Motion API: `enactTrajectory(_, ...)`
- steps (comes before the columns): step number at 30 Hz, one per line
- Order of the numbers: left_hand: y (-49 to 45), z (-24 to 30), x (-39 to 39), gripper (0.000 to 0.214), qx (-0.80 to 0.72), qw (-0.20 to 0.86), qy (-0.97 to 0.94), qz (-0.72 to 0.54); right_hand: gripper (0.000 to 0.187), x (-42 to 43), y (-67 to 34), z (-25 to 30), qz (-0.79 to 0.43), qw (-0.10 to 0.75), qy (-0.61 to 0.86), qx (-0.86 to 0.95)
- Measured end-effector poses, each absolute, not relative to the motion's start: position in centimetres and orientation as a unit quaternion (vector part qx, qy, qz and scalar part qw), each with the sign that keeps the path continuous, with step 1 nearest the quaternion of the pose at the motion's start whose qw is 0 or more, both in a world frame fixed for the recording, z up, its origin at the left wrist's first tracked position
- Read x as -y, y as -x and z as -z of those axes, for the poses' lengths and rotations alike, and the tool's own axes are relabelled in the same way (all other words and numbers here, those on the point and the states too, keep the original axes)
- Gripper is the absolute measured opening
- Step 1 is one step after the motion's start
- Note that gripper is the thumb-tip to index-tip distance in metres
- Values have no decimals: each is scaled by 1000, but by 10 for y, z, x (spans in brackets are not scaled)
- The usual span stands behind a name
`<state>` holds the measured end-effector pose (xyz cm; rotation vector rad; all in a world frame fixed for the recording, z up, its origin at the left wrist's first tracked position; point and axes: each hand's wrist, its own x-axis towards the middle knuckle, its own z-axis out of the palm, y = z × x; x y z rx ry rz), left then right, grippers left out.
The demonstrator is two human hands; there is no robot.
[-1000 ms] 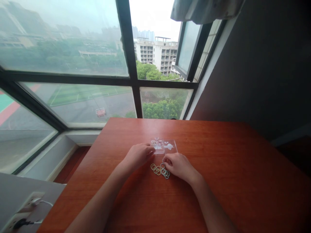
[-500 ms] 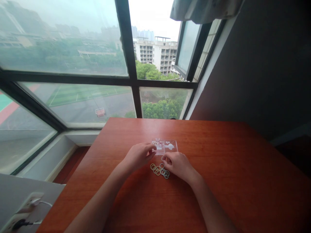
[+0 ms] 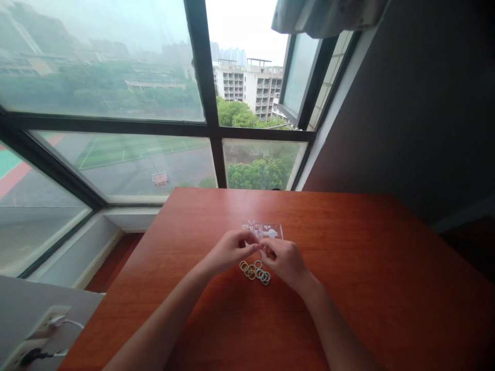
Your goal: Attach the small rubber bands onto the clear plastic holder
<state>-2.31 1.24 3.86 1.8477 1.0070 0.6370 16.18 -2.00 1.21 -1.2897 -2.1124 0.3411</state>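
Over the table, the fingertips of my left hand (image 3: 231, 251) and my right hand (image 3: 284, 260) meet. Both are closed in a pinch around a small ring that the fingers largely hide. Just beneath them on the table lies a loose cluster of thin small rings (image 3: 260, 273), yellowish on the left and pale bluish on the right. Behind the fingers sits a clear acrylic stand (image 3: 276, 230) with a white printed figure; small rings are around its left part. My hands cover its near edge.
The reddish-brown wooden table (image 3: 367, 268) reaches to the window (image 3: 162, 123), whose right upper pane stands ajar. A dark wall (image 3: 421, 118) rises on the right. Wall sockets with plugged-in cords (image 3: 42, 335) are at lower left.
My left hand has moved right and slightly toward me, away from the stand, to meet my right fingertips. The ring in my right fingers has become mostly hidden.
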Motion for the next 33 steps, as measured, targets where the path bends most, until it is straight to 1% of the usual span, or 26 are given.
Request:
enactTrajectory(6, 19, -34, -12, 20, -407, 469, -731, -284, 10, 19, -163, -11, -123, 315, 491, 803)
enactTrajectory(10, 20, -34, -12, 15, -418, 424, -750, -287, 13, 18, -164, -11, -129, 312, 489, 804)
enactTrajectory(14, 26, -35, -15, 11, -435, 353, -780, -278, 15, 18, -164, -10, -141, 296, 499, 802)
enactTrajectory(18, 36, -32, -21, 9, -465, 283, -792, -276, 14, 18, -165, -11, -163, 265, 520, 796)
enactTrajectory(22, 42, -28, -26, 8, -476, 234, -808, -257, 11, 19, -167, -14, -185, 212, 539, 794)
enactTrajectory(28, 44, -26, -26, 9, -477, 204, -818, -249, 8, 21, -166, -13, -229, 152, 540, 795)
enactTrajectory(33, 44, -29, -25, 11, -477, 206, -816, -252, 7, 23, -163, -9, -203, 139, 547, 800)
